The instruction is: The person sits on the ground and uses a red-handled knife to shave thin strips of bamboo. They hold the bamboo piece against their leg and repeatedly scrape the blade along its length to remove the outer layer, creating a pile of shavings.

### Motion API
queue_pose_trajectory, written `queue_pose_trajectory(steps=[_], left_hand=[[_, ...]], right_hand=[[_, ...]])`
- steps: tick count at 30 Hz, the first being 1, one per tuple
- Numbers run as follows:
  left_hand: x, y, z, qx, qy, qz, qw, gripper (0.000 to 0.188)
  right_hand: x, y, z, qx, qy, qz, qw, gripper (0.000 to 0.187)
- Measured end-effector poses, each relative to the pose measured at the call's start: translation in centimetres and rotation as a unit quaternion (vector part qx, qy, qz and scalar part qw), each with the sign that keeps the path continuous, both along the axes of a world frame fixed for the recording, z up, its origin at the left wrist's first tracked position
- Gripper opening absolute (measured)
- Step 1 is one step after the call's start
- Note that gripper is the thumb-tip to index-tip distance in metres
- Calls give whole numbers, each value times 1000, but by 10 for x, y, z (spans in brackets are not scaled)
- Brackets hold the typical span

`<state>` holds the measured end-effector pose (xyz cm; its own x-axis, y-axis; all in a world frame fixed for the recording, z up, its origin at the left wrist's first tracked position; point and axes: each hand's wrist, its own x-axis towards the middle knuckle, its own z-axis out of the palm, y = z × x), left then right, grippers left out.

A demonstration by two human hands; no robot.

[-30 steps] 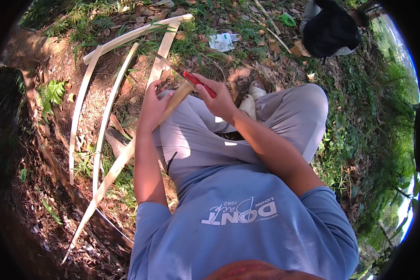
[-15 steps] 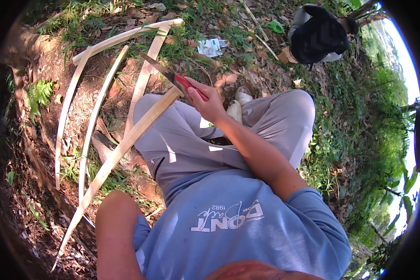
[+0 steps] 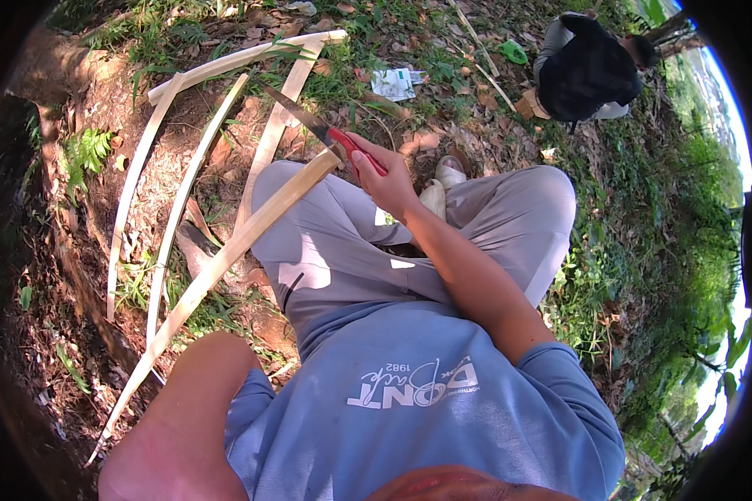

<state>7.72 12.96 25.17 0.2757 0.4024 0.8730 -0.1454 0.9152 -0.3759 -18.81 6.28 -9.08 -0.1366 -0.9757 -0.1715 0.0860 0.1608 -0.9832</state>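
Note:
My right hand (image 3: 384, 175) is closed around the red handle of a knife (image 3: 340, 140). Its long, dark, tapering blade points up and left, away from me. Whether the edge has teeth is too small to make out. Right beside that hand is the upper end of a pale wooden strip (image 3: 255, 230), which slants over my left knee down to the lower left; I cannot tell if my fingers also touch it. My left arm (image 3: 200, 392) is bent at the lower left, the forearm running out of the picture, so the left hand is not seen.
Several more pale strips lie left of my legs, among them a curved strip (image 3: 194, 171) and a crosswise strip (image 3: 251, 60). A white packet (image 3: 393, 84) and green plastic (image 3: 514, 53) lie farther off. Another person (image 3: 589, 67) in dark clothing sits at far right.
My left elbow has bent further and more of the forearm shows at the lower left. The view has shifted slightly; my right hand keeps its grip on the knife.

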Motion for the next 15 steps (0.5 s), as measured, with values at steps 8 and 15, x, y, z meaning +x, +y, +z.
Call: queue_pose_trajectory(steps=[8, 15], left_hand=[[-35, -131, -252, 694, -419, 65, 582, 75], [-42, -133, -347, 672, -556, 198, 447, 52]], right_hand=[[13, 0, -4, -72, 3, 11, 997, 48], [10, 3, 28, -57, 42, 59, 996, 65]])
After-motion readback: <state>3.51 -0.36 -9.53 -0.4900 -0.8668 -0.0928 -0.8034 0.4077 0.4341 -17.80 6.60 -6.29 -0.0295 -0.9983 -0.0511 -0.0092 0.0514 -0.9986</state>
